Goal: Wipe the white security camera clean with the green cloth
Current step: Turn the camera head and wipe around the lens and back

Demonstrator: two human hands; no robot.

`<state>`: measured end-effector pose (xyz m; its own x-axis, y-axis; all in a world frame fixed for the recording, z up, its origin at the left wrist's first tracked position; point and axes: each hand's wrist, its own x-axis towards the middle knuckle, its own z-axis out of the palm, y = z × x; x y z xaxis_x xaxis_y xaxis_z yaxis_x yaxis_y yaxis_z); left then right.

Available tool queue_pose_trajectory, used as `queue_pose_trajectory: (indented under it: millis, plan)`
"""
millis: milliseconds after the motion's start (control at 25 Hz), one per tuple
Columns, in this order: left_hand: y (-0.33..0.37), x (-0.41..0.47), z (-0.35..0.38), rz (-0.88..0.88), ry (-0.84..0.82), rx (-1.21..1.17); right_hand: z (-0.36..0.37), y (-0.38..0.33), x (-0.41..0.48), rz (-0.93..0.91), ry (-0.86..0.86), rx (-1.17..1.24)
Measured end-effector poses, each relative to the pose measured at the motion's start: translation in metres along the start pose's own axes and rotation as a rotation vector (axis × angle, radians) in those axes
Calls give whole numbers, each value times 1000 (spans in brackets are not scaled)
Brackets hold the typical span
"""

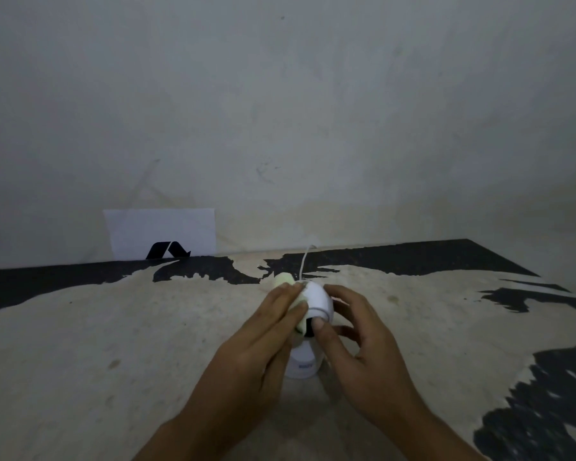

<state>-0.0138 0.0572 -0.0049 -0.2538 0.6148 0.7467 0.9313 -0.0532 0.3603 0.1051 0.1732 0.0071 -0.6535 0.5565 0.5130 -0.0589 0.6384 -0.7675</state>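
Observation:
The white security camera [316, 299] stands upright on the table [113, 344], a rounded head with a dark lens face on a white cylindrical base. My left hand [263, 341] presses the pale green cloth [285, 280] flat against the head's left side, and part of the cloth sticks out above my fingers. On the head's right side is my right hand [356, 344], thumb on the front near the lens and fingers curled around the far side. A thin white cable [304, 262] runs from behind the camera toward the wall.
The table has a worn beige top with black patches at the back and right. A white card [160, 232] with a black mark leans against the grey wall at the back left. The room is dim.

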Motion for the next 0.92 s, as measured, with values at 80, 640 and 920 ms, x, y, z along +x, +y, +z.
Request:
queue_pose_trajectory:
  millis: [80,640,920]
  plan:
    - [-2,3,-2,19,45,-8,1,-1,-1,23,-30,46]
    - [10,6,-6,-46,67,-31,2,2,0,13,-39,-9]
    - [11,7,0,-88,65,-63,6,7,-1,37,-24,-35]
